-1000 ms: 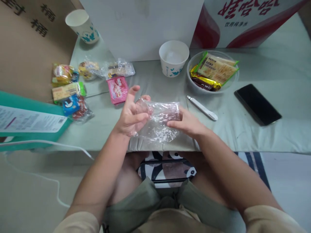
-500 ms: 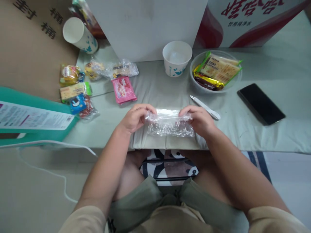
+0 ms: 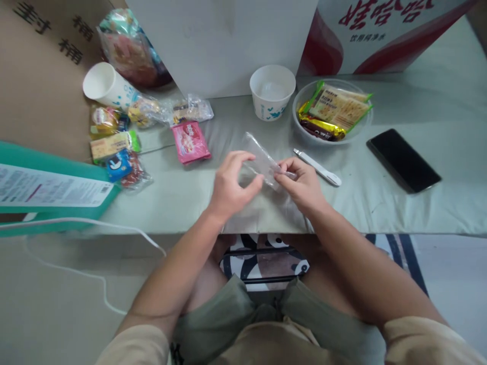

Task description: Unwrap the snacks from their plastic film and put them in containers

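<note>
A pale green cloth-covered worktop (image 3: 418,101) fills the upper half of the frame, and bare floor is seen along the lower left. A brown cardboard box (image 3: 34,86) with printed black Chinese characters is set in the upper left corner. A white panel (image 3: 228,40) stands at top centre, and a red and white carton (image 3: 380,30) printed with red Chinese characters is seen at top right. A teal box (image 3: 49,187) bearing a white label, too small to be read, lies at the left edge. A black phone (image 3: 403,160) rests at the right. A clear bowl (image 3: 365,126) of wrapped snacks is placed right of centre, with a white paper cup (image 3: 272,91) just beside it. A pink snack packet (image 3: 189,142) lies left of centre, its writing blurred. At mid-frame a clear plastic wrapper (image 3: 262,159) is pinched by the right hand (image 3: 302,185); the left hand (image 3: 230,185) is curled half-open, touching it. A white pen-like tool (image 3: 317,167) lies just beside the right hand.
</note>
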A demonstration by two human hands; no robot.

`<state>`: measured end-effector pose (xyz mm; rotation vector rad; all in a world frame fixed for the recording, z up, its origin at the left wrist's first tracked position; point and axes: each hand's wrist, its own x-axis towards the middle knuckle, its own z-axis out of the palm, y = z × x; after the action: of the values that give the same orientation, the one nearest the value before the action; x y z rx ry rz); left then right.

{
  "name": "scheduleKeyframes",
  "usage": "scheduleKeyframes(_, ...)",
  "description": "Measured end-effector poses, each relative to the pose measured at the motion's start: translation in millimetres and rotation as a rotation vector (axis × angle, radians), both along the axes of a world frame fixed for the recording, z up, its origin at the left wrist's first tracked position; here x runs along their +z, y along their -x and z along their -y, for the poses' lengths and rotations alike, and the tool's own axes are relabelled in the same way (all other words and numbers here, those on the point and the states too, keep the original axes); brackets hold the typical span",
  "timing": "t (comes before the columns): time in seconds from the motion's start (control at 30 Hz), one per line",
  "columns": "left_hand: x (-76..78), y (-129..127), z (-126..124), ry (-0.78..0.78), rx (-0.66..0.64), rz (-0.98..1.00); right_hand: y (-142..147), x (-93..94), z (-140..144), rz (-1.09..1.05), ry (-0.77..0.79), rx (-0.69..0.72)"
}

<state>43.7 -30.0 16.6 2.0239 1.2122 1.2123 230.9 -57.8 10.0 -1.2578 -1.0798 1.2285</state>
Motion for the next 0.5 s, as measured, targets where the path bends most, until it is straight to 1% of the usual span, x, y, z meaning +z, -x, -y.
scheduleKeyframes(0.03, 1.0, -6, 3, 0.101, -0.088, 0.040, 3, 0.8, 1, -0.086, -0.006, 0.039)
scheduleKeyframes(0.1, 1.2, -15, 4, 0.344, -0.239, 0.144, 7, 2.7, 4, -0.298, 0.036, 0.122)
scheduleKeyframes(0.13, 0.8, -18, 2, 0.446, -0.282, 0.188, 9, 3.7, 4, -0.402, 0.076, 0.162)
scheduleKeyframes(0.17, 0.2, -19, 0, 0.517, -0.290, 0.213, 10, 4.8, 3, -0.486, 0.114, 0.189)
scheduleKeyframes(0.2, -0.3, -19, -2, 0.550, -0.259, 0.216, 10, 5.8, 2, -0.539, 0.141, 0.193)
scheduleKeyframes(0.23, -0.6, -17, -6, 0.549, -0.193, 0.205, 10, 6.7, 1, -0.553, 0.151, 0.164)
scheduleKeyframes(0.3, 0.2, -12, -12, 0.507, -0.023, 0.155, 8, 7.6, -4, -0.490, 0.148, 0.043)
scheduleKeyframes(0.37, 3.7, -4, -19, 0.457, 0.123, 0.095, 5, 7.4, -8, -0.376, 0.158, -0.073)
scheduleKeyframes(0.43, 12.0, 0, -28, 0.366, 0.237, 0.048, 3, 6.7, -12, -0.285, 0.190, -0.095)
scheduleKeyframes(0.5, 26.6, -5, -45, 0.225, 0.306, 0.014, 3, 6.0, -14, -0.232, 0.192, -0.071)
